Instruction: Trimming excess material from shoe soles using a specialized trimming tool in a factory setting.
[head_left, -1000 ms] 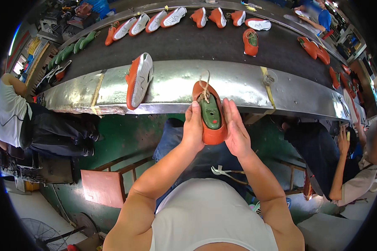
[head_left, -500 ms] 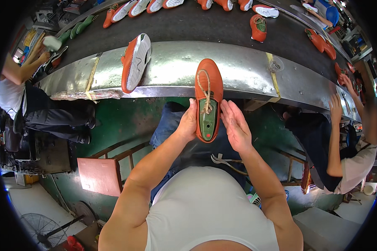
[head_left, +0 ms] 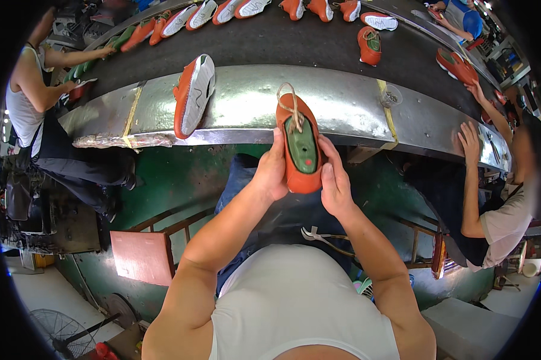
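An orange shoe (head_left: 304,182) is held between my two hands above my lap, its toe pointing away and its heel toward me. A green shoe last (head_left: 303,144) fills the opening, and a loop of beige cord (head_left: 292,108) rises from its front. My left hand (head_left: 272,170) is closed along the left side, thumb up on the edge. My right hand (head_left: 335,187) presses the right side near the heel with its fingers together. On my lap lies a pair of metal pincers (head_left: 321,235).
An orange shoe with a white sole (head_left: 193,97) lies on its side on the metal ledge (head_left: 252,102). Beyond runs a dark conveyor belt (head_left: 282,45) with several shoes. A clear cup (head_left: 391,96) stands on the ledge. Co-workers (head_left: 27,78) (head_left: 504,222) sit or stand at both sides.
The shoe has tilted, so its heel faces me more and its toe is foreshortened. My right fingers have closed in against its side. The left co-worker has straightened and reaches toward the belt.
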